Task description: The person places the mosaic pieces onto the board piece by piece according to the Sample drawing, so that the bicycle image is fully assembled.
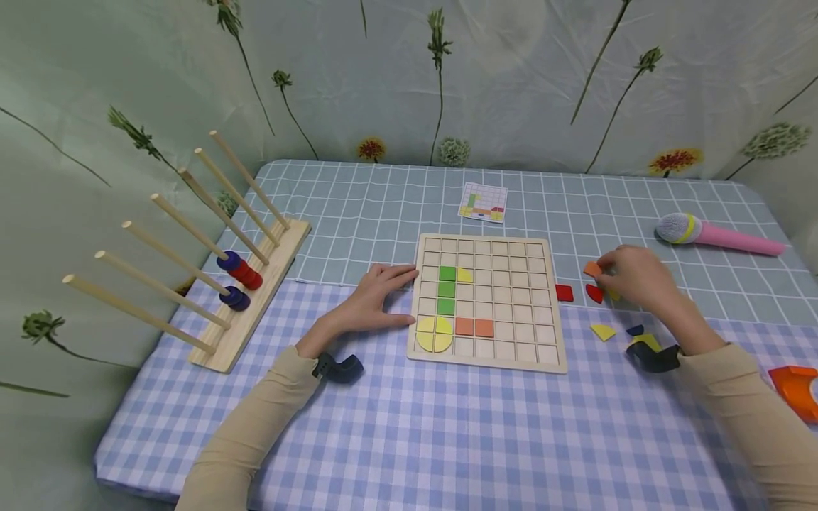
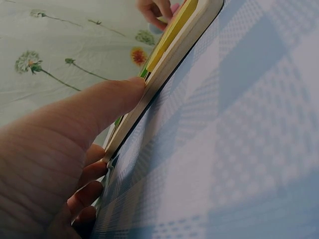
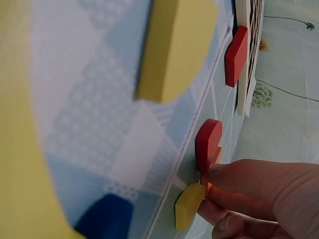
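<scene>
My left hand (image 1: 378, 294) rests at the left edge of a wooden grid board (image 1: 524, 363), its fingers straight and its thumb (image 2: 117, 97) touching the rim. On the board lie green squares (image 1: 446, 289), orange squares (image 1: 483, 328), a yellow quarter piece (image 1: 464, 275) and a yellow circle of quarter pieces (image 1: 434, 334). Right of the board, my right hand (image 1: 639, 278) pinches an orange square (image 1: 592, 269) between thumb and fingers; the fingers partly hide it. Close by are a red quarter piece (image 3: 208, 144), a red square (image 1: 564, 293) and a yellow piece (image 3: 189, 206).
A pattern card (image 1: 483, 202) lies behind the board. At the left stands a wooden peg rack (image 1: 246, 323) with blue and red rings. Loose yellow (image 1: 603, 332) and blue (image 1: 635, 330) pieces lie near my right wrist. Farther right are a pink toy microphone (image 1: 735, 238) and an orange object (image 1: 795, 390).
</scene>
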Action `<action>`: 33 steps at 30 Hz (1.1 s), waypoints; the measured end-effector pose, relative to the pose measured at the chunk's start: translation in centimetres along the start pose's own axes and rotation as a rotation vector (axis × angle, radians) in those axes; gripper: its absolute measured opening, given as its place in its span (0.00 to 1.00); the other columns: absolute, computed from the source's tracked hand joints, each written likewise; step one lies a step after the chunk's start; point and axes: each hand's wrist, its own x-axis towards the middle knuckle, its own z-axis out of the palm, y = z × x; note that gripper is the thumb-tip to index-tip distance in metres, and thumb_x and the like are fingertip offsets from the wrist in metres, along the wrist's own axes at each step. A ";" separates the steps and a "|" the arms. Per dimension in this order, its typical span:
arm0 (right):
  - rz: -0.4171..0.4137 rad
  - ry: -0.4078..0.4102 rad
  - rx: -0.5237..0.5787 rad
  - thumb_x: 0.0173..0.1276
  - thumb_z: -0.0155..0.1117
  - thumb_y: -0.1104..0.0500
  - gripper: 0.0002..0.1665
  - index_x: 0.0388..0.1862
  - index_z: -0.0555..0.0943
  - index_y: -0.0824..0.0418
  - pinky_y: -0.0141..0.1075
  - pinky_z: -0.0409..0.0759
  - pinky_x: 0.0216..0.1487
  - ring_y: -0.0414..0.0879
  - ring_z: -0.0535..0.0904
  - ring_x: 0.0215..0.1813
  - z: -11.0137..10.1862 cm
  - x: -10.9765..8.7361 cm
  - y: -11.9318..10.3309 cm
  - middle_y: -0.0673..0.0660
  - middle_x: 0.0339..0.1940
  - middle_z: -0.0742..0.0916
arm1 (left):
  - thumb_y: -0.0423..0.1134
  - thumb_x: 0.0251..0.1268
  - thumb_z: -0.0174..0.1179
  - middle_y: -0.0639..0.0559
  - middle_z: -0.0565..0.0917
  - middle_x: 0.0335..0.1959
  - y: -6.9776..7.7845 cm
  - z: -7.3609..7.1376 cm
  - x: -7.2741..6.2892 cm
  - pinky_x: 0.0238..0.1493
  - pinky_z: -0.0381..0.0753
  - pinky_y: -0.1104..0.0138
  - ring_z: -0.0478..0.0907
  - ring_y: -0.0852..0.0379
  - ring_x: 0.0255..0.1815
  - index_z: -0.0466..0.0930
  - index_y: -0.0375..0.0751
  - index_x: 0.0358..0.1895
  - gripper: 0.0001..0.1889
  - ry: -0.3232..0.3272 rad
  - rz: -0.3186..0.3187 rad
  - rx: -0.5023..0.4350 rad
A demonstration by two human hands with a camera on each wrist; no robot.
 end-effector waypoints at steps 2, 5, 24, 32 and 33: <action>-0.005 -0.008 0.001 0.61 0.62 0.61 0.22 0.47 0.79 0.78 0.53 0.73 0.45 0.60 0.73 0.41 0.0 0.1 -0.1 0.75 0.44 0.82 | 0.55 0.52 0.66 0.51 0.61 0.73 0.0 0.0 0.0 0.61 0.60 0.52 0.59 0.50 0.62 0.58 0.48 0.72 0.44 0.003 0.000 -0.003; -0.012 -0.018 0.012 0.61 0.62 0.60 0.21 0.45 0.79 0.78 0.52 0.74 0.43 0.58 0.74 0.39 0.0 0.1 -0.2 0.74 0.43 0.83 | 0.55 0.52 0.66 0.51 0.61 0.73 0.0 0.0 0.0 0.61 0.60 0.53 0.59 0.51 0.62 0.59 0.48 0.72 0.44 0.004 -0.002 -0.004; -0.130 0.045 0.017 0.59 0.64 0.61 0.18 0.45 0.82 0.73 0.45 0.77 0.38 0.53 0.75 0.37 -0.2 -2.9 -1.6 0.68 0.39 0.85 | 0.54 0.53 0.66 0.50 0.61 0.73 0.4 -0.4 0.0 0.60 0.60 0.52 0.60 0.49 0.62 0.58 0.46 0.72 0.43 -0.011 0.004 0.006; -0.203 0.101 0.020 0.56 0.67 0.63 0.18 0.44 0.83 0.71 0.41 0.76 0.33 0.49 0.74 0.32 0.2 -4.2 -2.4 0.65 0.36 0.85 | 0.55 0.52 0.66 0.50 0.62 0.73 0.3 -0.4 0.1 0.61 0.61 0.52 0.60 0.49 0.62 0.59 0.46 0.72 0.44 -0.005 0.008 0.011; -0.207 0.102 0.021 0.56 0.67 0.63 0.18 0.44 0.83 0.71 0.40 0.76 0.32 0.48 0.74 0.32 0.2 -4.3 -2.5 0.65 0.36 0.85 | 0.55 0.52 0.66 0.50 0.61 0.73 0.3 -0.4 0.1 0.61 0.61 0.52 0.60 0.49 0.62 0.59 0.46 0.72 0.44 -0.006 0.008 0.011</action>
